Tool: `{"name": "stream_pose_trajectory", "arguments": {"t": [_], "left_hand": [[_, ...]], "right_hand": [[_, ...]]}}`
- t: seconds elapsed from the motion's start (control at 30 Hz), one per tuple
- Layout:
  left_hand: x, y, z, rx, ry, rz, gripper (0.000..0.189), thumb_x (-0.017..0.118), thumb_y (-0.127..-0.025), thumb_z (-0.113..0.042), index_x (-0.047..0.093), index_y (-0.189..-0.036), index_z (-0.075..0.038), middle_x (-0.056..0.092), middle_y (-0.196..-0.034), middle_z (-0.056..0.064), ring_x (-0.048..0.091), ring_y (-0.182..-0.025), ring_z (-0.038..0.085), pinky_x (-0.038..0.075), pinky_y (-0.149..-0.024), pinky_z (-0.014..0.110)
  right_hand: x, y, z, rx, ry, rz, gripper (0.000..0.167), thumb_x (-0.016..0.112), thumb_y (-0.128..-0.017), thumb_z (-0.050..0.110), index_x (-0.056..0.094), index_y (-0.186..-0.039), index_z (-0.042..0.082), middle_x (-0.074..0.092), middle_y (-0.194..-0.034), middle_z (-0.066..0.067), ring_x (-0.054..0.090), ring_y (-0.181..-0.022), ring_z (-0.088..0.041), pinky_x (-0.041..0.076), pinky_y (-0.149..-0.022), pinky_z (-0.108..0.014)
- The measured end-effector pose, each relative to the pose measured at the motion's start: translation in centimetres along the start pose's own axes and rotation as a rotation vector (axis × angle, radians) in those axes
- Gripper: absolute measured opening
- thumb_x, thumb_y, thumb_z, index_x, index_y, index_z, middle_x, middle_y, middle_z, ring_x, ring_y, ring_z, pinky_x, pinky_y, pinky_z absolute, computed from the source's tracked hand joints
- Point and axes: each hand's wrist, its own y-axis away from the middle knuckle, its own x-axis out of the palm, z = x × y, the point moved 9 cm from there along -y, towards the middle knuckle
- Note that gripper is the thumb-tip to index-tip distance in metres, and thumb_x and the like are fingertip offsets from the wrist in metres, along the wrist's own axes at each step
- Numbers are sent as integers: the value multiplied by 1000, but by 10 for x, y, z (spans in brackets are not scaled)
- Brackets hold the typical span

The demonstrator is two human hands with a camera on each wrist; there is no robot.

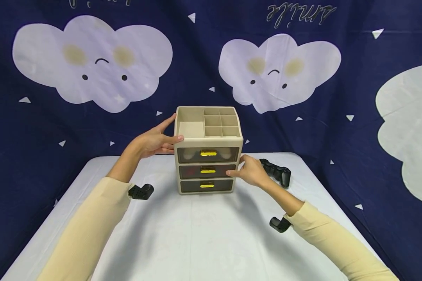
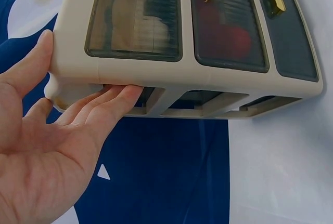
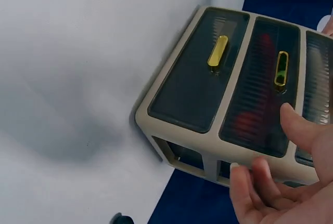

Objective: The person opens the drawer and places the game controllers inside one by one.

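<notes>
A beige desktop organizer [image 1: 210, 141] with three dark see-through drawers and yellow handles stands upright at the far part of the table. My left hand [image 1: 154, 141] grips its upper left side, thumb at the front top edge and fingers along the side wall. In the left wrist view, those fingers [image 2: 112, 102] lie against the side frame. My right hand [image 1: 250, 170] holds the right side lower down, its thumb [image 3: 296, 122] by the middle drawer's front and its other fingers at the side. Something red [image 3: 244, 122] shows dimly inside the middle drawer [image 1: 193, 172].
A black game controller [image 1: 277, 172] lies on the white table [image 1: 197, 242], just right of my right hand. Dark blue cloth with clouds [image 1: 95, 62] hangs behind the table. Open compartments [image 1: 220, 121] form the organizer's top.
</notes>
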Motion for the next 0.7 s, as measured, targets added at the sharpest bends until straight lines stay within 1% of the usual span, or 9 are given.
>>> {"name": "stream_pose_trajectory", "arguments": {"t": [0.1,0.17,0.23,0.37,0.47,0.6,0.7], "left_hand": [[1,-1,-1,1,12,8,101,68,-99,-19,-8,-159,-50,41,-154,27,57,-131,43,47,-110,52],[2,-1,-1,-1,21,9,101,67,-100,-18,-8,-159,-49,40,-155,27,56,-131,44,47,-110,52],[1,-1,-1,-3,24,9,100,66,-100,-17,-8,-159,-50,39,-155,27,56,-132,44,47,-110,52],[1,-1,0,-5,22,8,100,66,-101,-17,-8,-159,-51,39,-155,27,56,-132,44,47,-110,52],[1,-1,1,-7,21,8,100,67,-100,-18,-8,-159,-51,40,-155,27,56,-131,44,47,-110,52],[2,-1,0,-5,18,10,101,67,-100,-18,-9,-159,-50,41,-153,27,58,-130,43,48,-110,51],[2,-1,-1,1,13,9,101,67,-100,-19,-9,-160,-49,43,-151,28,59,-128,43,48,-109,51]], "right_hand": [[-2,9,-1,16,14,36,56,81,-85,43,65,-117,-1,72,-92,-13,66,-78,-22,53,-64,-33],[-1,15,1,11,4,72,50,78,-88,40,65,-114,-2,73,-91,-13,67,-77,-22,54,-65,-35],[4,19,3,-1,-15,108,44,76,-90,36,67,-112,0,73,-87,-12,68,-74,-21,54,-63,-34],[22,23,5,-31,-65,190,33,73,-93,31,73,-114,6,73,-79,-6,66,-68,-17,51,-59,-31],[36,23,5,-43,-95,236,30,71,-94,29,75,-116,9,75,-84,-6,66,-72,-17,51,-61,-30],[48,24,6,-46,-133,251,31,71,-94,27,76,-118,8,77,-93,-7,69,-78,-20,54,-66,-31],[54,22,9,-53,-139,222,29,71,-94,25,77,-116,8,77,-95,-4,70,-81,-17,57,-70,-32]]}}
